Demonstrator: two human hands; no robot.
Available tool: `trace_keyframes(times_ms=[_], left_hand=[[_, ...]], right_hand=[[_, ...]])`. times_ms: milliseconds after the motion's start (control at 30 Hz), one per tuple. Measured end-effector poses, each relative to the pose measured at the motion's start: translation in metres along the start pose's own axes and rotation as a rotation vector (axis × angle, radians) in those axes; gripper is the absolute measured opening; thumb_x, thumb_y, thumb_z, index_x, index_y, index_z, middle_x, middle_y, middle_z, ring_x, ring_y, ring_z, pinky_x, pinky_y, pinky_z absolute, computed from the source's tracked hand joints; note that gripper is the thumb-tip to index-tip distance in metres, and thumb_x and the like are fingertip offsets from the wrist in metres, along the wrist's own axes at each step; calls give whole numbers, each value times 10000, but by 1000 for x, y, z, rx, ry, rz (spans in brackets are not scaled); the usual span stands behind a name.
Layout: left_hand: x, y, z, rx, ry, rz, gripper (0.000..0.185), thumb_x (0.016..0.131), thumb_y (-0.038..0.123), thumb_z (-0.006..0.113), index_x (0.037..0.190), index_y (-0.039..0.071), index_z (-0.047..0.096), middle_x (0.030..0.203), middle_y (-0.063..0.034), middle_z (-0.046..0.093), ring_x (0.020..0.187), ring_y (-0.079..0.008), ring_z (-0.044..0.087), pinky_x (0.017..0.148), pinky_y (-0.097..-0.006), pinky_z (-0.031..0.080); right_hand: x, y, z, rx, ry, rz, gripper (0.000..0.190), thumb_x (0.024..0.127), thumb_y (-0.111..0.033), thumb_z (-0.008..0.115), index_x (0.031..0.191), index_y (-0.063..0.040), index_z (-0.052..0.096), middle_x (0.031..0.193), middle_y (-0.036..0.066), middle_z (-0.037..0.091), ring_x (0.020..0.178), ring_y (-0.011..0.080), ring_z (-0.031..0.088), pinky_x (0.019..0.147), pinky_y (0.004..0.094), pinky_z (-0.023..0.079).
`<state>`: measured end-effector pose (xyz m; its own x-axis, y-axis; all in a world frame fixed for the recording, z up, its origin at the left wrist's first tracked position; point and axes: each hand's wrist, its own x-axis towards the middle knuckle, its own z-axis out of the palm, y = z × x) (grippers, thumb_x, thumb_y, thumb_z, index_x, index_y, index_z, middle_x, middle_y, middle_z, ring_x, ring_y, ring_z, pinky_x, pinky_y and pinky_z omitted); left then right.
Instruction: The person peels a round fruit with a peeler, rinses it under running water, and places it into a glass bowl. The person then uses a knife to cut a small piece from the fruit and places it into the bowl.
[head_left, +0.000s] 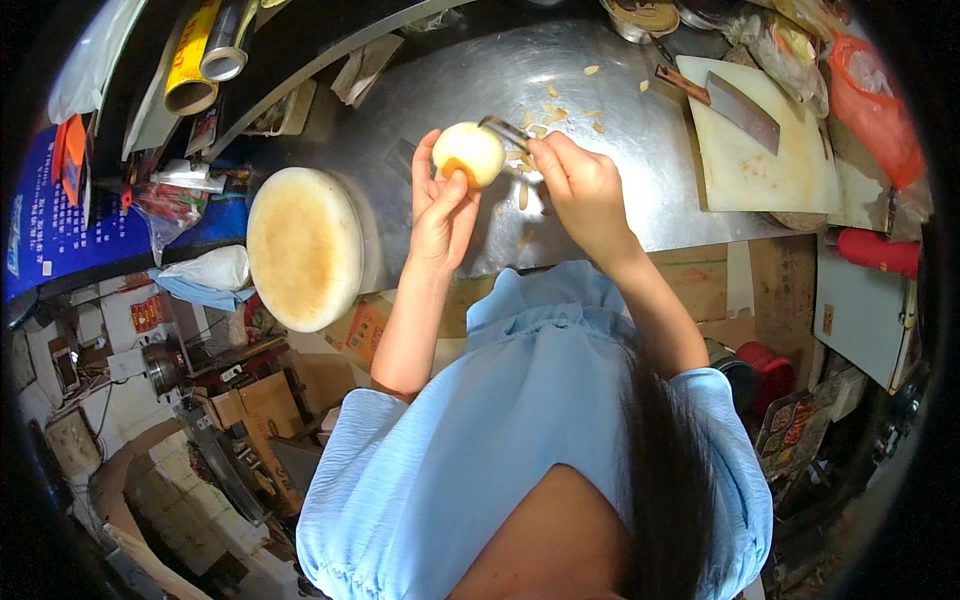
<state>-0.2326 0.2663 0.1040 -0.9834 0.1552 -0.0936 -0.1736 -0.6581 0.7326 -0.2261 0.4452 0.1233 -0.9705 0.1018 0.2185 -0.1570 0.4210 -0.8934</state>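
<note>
A round, pale, mostly peeled fruit (480, 146) with an orange-brown patch of skin at its lower side is held up by my left hand (442, 217), thumb over that patch. My right hand (581, 187) grips a peeler (506, 131), its metal head touching or just over the fruit's upper right side. Below them, short strips of peel (555, 116) lie scattered on the stainless steel worktop (435, 82). I cannot tell the kind of fruit for sure.
At the right, a cleaver (742, 112) lies on a white cutting board (765, 180), beside a red plastic bag (874, 112). A thick round board (304, 247) sits at the worktop's left end. Wrap rolls (193, 67) stand at the upper left, and a metal tin (637, 19) at the far edge.
</note>
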Motion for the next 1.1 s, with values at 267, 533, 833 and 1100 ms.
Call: trace_keyframes(times_ms=[267,533,833,1100], left_hand=[[-2,-1,8,255,101,-174,679,836,117,704,1393,99,316,1246,-120,528,1188,-234,500,1054,-380,365],[10,-9,10,374,223,-302,721,841,139,700,1412,53,267,1182,-156,548,1086,-221,579,915,-351,514],[18,-15,-9,339,98,-478,815,817,132,722,1440,41,205,1150,-178,572,1086,-237,583,934,-346,488],[21,-16,-7,443,69,-507,840,833,178,668,1486,115,143,1205,-167,553,1115,-256,563,967,-450,422]], right_hand=[[25,76,-8,-692,-277,233,407,955,-445,463,877,-93,652,766,150,669,679,345,651,599,455,501],[-14,33,3,-492,32,-275,265,906,-275,609,721,-93,554,632,72,588,545,262,605,459,358,455],[6,68,-3,-771,-88,-294,334,955,-411,492,813,-126,592,624,58,628,515,296,627,438,383,493],[21,63,-19,-529,-189,37,375,957,-389,513,782,-61,565,638,154,611,598,382,600,516,455,446]])
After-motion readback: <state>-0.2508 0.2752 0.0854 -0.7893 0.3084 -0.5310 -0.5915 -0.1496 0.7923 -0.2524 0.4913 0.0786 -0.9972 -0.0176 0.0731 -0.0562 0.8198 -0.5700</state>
